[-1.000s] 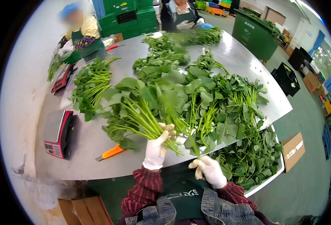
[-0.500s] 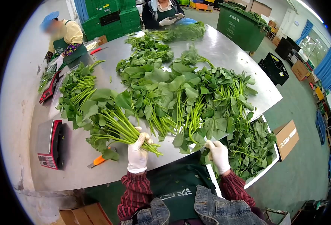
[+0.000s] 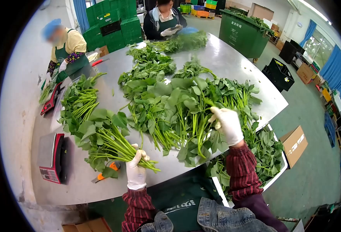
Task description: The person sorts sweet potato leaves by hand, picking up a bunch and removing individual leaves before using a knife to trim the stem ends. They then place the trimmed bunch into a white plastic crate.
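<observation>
My left hand (image 3: 136,169), in a white glove, is closed around the stems of a leafy green bunch (image 3: 114,144), whose leaves fan out to the upper left. My gloved right hand (image 3: 225,123) is raised over the right part of the leafy greens (image 3: 166,112) on the metal table (image 3: 139,193). Its fingers are curled at a green stem, slightly blurred. An orange-handled knife (image 3: 100,177) lies partly beneath the held bunch. Below my right forearm, a white box (image 3: 280,170) is full of the same greens.
A red scale (image 3: 51,158) stands at the left, another (image 3: 51,99) behind it. Co-workers stand at the far left (image 3: 68,50) and far side (image 3: 166,23). A green bin (image 3: 242,36), black crate (image 3: 278,75) and cardboard box (image 3: 294,145) are at the right.
My right hand has moved up from the table's near edge to over the greens. My left hand and its bunch have shifted slightly down and left. The far-left co-worker's hands have moved apart.
</observation>
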A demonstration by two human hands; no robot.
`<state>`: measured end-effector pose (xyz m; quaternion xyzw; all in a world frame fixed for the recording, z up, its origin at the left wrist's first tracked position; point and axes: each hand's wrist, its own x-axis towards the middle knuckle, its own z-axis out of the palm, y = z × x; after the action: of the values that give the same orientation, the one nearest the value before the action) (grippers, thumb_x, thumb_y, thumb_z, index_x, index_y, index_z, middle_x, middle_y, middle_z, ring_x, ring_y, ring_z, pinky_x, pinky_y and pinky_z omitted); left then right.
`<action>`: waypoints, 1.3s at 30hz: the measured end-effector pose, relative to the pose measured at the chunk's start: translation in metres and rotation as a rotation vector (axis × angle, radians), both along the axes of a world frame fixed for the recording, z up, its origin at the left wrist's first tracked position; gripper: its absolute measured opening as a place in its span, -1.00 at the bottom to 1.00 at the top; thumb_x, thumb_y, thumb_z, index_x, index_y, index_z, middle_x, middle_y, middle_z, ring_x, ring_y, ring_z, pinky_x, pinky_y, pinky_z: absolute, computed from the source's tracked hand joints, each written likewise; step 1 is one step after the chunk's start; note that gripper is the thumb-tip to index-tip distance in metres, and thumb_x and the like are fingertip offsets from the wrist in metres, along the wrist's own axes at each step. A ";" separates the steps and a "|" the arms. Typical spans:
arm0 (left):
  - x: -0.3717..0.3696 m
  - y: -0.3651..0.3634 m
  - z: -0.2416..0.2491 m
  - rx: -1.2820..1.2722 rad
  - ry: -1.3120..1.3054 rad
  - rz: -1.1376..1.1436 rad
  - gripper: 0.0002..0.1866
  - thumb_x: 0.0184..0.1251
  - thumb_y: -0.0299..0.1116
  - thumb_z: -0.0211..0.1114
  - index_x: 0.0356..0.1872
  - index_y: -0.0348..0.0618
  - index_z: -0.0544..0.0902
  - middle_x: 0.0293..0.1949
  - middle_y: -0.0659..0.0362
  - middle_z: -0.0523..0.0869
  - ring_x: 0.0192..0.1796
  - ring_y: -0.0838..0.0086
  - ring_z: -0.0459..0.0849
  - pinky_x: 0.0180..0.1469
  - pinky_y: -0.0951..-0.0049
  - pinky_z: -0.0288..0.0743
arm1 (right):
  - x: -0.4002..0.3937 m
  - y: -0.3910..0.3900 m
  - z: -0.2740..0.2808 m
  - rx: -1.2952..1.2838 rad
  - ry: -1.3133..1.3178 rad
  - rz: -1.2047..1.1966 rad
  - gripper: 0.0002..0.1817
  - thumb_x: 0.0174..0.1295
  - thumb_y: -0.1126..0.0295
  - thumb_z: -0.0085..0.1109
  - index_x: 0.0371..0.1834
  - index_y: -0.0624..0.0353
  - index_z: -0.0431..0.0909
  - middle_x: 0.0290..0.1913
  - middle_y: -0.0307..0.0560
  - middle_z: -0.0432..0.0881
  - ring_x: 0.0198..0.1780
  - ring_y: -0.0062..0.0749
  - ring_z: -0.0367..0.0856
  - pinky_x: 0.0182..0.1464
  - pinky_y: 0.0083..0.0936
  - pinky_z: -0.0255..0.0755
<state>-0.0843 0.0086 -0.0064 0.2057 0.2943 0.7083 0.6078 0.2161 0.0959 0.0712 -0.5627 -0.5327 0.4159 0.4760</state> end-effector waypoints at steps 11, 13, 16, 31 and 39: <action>0.005 0.005 -0.004 -0.003 0.030 -0.044 -0.68 0.26 -0.53 0.20 0.02 -0.22 0.39 -0.44 0.14 0.53 -0.40 0.43 0.50 -0.28 0.46 0.43 | -0.034 -0.014 0.035 0.295 0.024 -0.148 -0.80 0.27 0.37 0.12 -0.44 0.27 0.51 -0.55 -0.20 0.61 -0.73 -0.73 0.38 -0.68 -0.73 0.20; 0.006 0.005 -0.002 0.032 0.040 -0.020 -0.70 0.24 -0.54 0.21 -0.02 -0.21 0.40 -0.44 0.13 0.55 -0.40 0.43 0.52 -0.28 0.47 0.44 | -0.041 -0.007 0.015 0.197 0.022 -0.109 -0.76 0.25 0.33 0.15 -0.46 0.29 0.53 -0.63 -0.23 0.56 -0.74 -0.73 0.36 -0.67 -0.71 0.19; 0.007 0.005 -0.004 0.029 0.054 0.013 -0.73 0.23 -0.56 0.22 -0.07 -0.20 0.40 -0.44 0.13 0.56 -0.40 0.42 0.53 -0.28 0.47 0.45 | -0.058 -0.019 0.005 -0.003 0.036 -0.068 -0.72 0.22 0.26 0.20 -0.47 0.29 0.55 -0.66 -0.27 0.52 -0.75 -0.75 0.32 -0.68 -0.70 0.18; 0.052 0.017 0.018 -0.071 0.174 -0.001 -0.71 0.04 -0.66 0.33 -0.21 -0.19 0.51 -0.29 0.21 0.60 -0.26 0.50 0.61 -0.18 0.53 0.52 | -0.107 -0.068 -0.075 0.415 -0.483 0.289 -0.78 0.09 0.34 0.30 -0.46 0.25 0.50 -0.65 -0.02 0.45 -0.64 -0.42 0.44 -0.56 -0.49 0.34; 0.053 0.002 0.026 -0.121 0.384 -0.039 -0.66 -0.06 -0.66 0.39 -0.22 -0.22 0.53 -0.32 0.27 0.58 -0.28 0.54 0.59 -0.19 0.55 0.49 | -0.091 -0.042 -0.031 -0.236 0.287 0.517 -0.53 0.28 0.00 0.06 -0.41 0.28 0.51 -0.73 -0.28 0.45 -0.73 -0.73 0.32 -0.64 -0.76 0.17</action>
<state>-0.0317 0.0103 0.0199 0.3055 0.4428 0.6253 0.5653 0.1249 0.0539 0.0398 -0.3956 -0.5336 0.6572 0.3562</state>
